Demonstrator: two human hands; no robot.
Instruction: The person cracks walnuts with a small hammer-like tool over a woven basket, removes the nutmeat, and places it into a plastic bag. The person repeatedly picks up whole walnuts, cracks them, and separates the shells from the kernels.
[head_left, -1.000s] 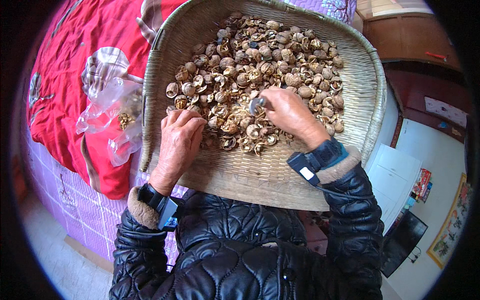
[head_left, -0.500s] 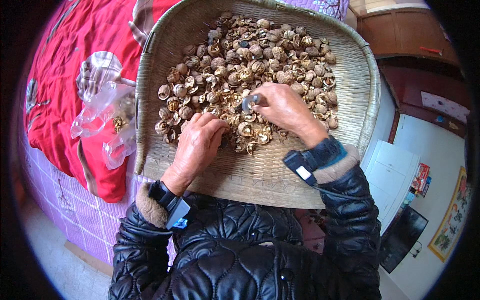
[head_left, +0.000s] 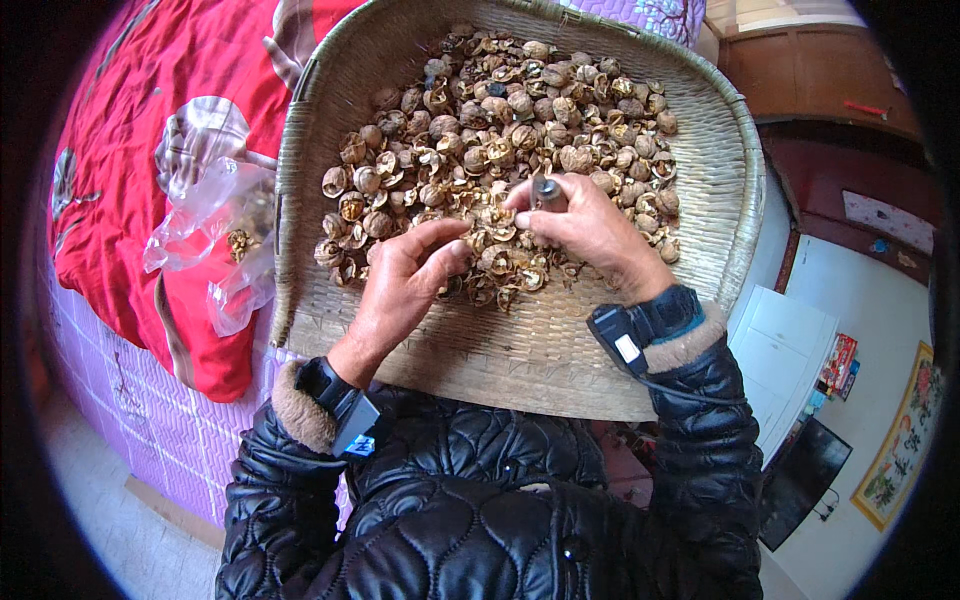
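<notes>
A wide woven basket (head_left: pixel 690 180) lies across my lap, heaped with walnuts (head_left: pixel 450 125), whole ones and broken shells mixed. My right hand (head_left: pixel 590 225) is closed around a short grey metal tool with a round end (head_left: pixel 547 194), perhaps a small hammer; the rest of it is hidden by the fingers. Its thumb and index finger reach toward the shell pieces. Just left of it, my left hand (head_left: pixel 395 285) hovers over the near edge of the pile, thumb and index finger apart, with nothing visible between them. Broken walnut shells (head_left: pixel 500 260) lie between the two hands.
Left of the basket, a clear plastic bag (head_left: pixel 215 245) with some brownish pieces rests on a red patterned cloth (head_left: pixel 110 290) over a purple quilted bedspread (head_left: pixel 130 400). To the right are a white cabinet (head_left: pixel 785 335) and a dark screen (head_left: pixel 808 480).
My right hand has shifted slightly right and turned, so the metal tool now points upward. My left hand has risen off the shells, its thumb and index finger spreading apart.
</notes>
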